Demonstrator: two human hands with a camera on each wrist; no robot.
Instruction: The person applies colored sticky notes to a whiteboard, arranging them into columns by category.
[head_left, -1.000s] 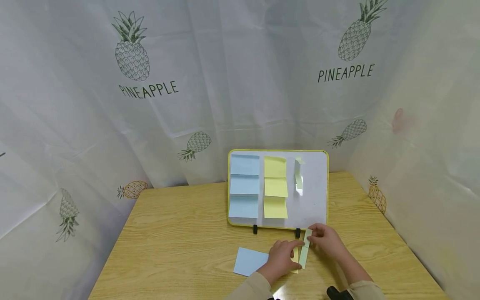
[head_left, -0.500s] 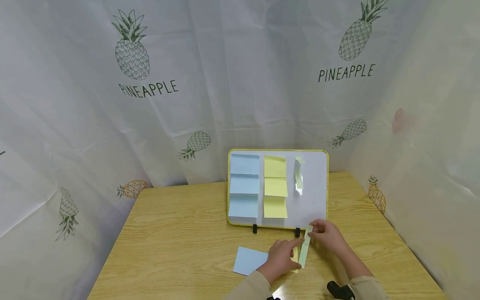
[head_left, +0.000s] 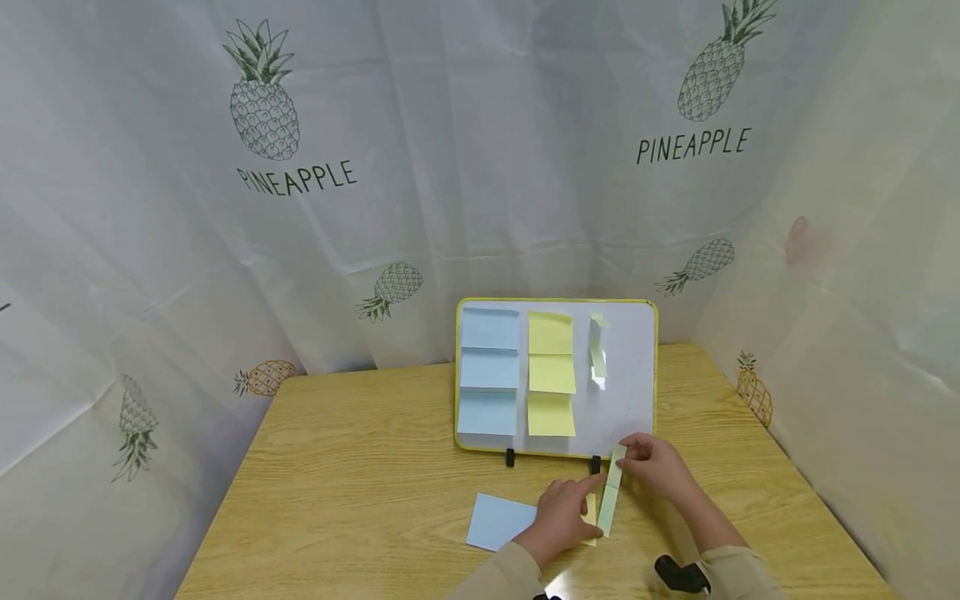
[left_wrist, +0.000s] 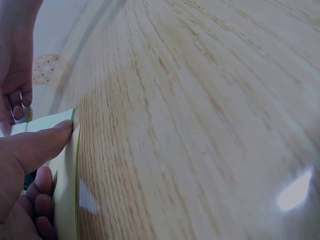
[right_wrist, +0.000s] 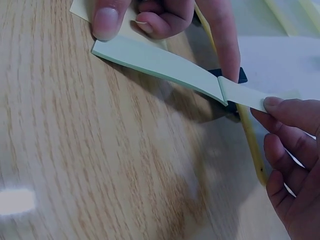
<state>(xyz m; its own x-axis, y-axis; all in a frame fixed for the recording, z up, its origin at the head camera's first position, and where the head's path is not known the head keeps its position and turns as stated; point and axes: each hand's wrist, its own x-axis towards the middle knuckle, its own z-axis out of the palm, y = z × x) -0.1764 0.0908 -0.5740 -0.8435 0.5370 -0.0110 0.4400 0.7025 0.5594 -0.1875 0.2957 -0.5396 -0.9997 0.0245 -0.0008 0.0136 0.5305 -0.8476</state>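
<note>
My left hand (head_left: 558, 515) holds a narrow pale green sticky note pad (head_left: 608, 511) between thumb and index finger, the thumb pressing on its near end. My right hand (head_left: 658, 468) pinches the far end of the top green sticky note (right_wrist: 245, 95), which is lifted and stretched away from the pad toward the whiteboard. In the right wrist view the note is still joined to the pad where it bends. A yellow sticky note pad (head_left: 590, 520) lies under and beside my left hand, partly covered. Left of that hand is a blue sticky note pad (head_left: 497, 522).
A yellow-framed whiteboard (head_left: 630, 367) stands behind my hands on black feet (head_left: 510, 457). It bears a column of blue notes (head_left: 489, 368), a column of yellow notes (head_left: 551, 373) and narrow green notes (head_left: 597, 358). A pineapple-print curtain (head_left: 480, 167) surrounds the wooden table (head_left: 360, 467).
My right hand has moved slightly up and away, drawing the top green note farther out from the pad. The left hand has stayed nearly still.
</note>
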